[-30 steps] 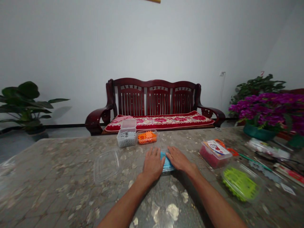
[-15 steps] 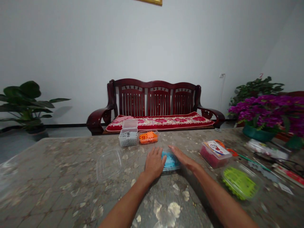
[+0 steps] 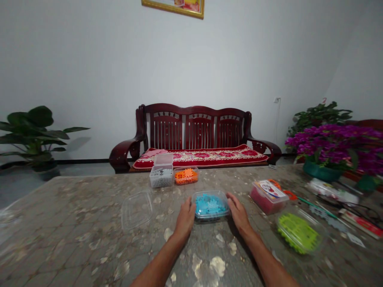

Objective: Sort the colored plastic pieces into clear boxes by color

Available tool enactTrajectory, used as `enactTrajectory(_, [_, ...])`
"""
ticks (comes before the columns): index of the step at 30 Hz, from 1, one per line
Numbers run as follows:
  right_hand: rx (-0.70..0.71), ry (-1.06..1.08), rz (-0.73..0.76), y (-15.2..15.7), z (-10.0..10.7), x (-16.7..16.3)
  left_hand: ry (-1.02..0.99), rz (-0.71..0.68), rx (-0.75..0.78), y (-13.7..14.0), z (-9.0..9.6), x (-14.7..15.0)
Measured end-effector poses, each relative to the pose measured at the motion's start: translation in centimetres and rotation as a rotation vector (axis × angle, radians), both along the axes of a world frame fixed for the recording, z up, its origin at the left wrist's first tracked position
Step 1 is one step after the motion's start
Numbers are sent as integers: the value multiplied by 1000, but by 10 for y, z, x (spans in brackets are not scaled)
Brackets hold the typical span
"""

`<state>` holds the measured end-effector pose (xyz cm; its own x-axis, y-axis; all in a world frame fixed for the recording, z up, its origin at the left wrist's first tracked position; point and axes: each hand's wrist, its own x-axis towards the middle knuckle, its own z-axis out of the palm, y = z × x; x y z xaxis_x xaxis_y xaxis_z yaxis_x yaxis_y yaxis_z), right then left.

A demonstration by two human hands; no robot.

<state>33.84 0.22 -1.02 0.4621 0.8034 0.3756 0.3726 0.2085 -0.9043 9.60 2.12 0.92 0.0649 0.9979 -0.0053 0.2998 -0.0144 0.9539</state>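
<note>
A clear plastic container [image 3: 210,205] with a lid on it sits on the table in front of me, with blue toothed pieces inside. My left hand [image 3: 185,217] is closed against its left side, fingertips along the edge. On the opposite side my right hand [image 3: 238,212] grips the right edge. To the left lies a loose clear lid [image 3: 137,210], flat on the tabletop. Behind the container stand an open box of grey pieces [image 3: 161,175] and a tub of orange pieces [image 3: 186,175].
To the right are a box with pink contents [image 3: 268,197], a container of green pieces [image 3: 299,232], orange-handled scissors [image 3: 290,194] and a pot of purple flowers [image 3: 323,171]. A wooden bench [image 3: 199,133] stands beyond the patterned table [image 3: 89,223].
Both hands have moved off the top of the blue pieces' container to its sides, leaving its lid in plain view. The camera has tilted up slightly.
</note>
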Motion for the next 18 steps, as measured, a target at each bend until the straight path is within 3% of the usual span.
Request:
enactTrajectory(3, [156,-177,-247,-15,16,3,-100,-82,-92,-9,2,22])
enactTrajectory(4, [236,-289,-297,-22,23,2,-226,-134,-183,-13,3,31])
enactTrajectory(6, [354,-548,-257,-35,33,-7,-376,-263,-290,-18,3,47])
enactTrajectory(8, [402,-792,-73,-46,37,-24,-409,-350,-275,-20,1,57])
enactTrajectory(10, [342,-955,43,-51,36,-42,-284,-347,-139,-16,-2,59])
enactTrajectory(12, [269,-1005,26,-50,33,-53,-49,-262,18,-6,-5,52])
enactTrajectory(18, [41,-954,-338,-37,22,-33,198,-100,179,39,-5,5])
